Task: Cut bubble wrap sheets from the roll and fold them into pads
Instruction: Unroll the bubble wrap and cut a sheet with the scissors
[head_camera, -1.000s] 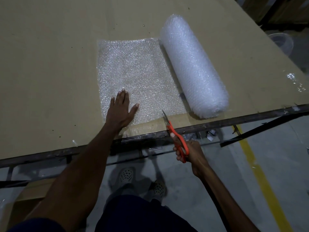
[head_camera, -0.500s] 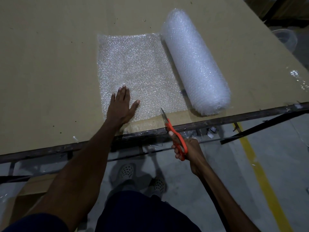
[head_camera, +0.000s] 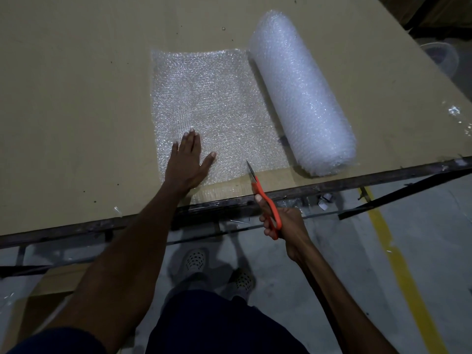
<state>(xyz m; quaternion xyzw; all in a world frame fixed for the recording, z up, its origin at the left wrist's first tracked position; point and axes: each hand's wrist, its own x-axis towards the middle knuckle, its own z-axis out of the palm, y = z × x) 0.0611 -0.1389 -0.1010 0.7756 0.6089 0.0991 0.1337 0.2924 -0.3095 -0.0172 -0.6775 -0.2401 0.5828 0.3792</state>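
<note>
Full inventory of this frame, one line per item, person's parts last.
bubble wrap roll: 1, clear white, lying on the table right of the sheet
unrolled sheet: 1, clear, flat on the table, reaching the roll
scissors: 1, orange handles, tip at the sheet's near edge
table: 1, tan top, dark metal frame
floor line: 1, yellow, lower right
shoes: 2, pale, perforated, under the table edge
left hand: flat on the sheet, fingers straight
right hand: gripping the scissors handles

Scissors (head_camera: 265,200) handles hidden inside right hand (head_camera: 286,223), tub (head_camera: 440,56) dim
</note>
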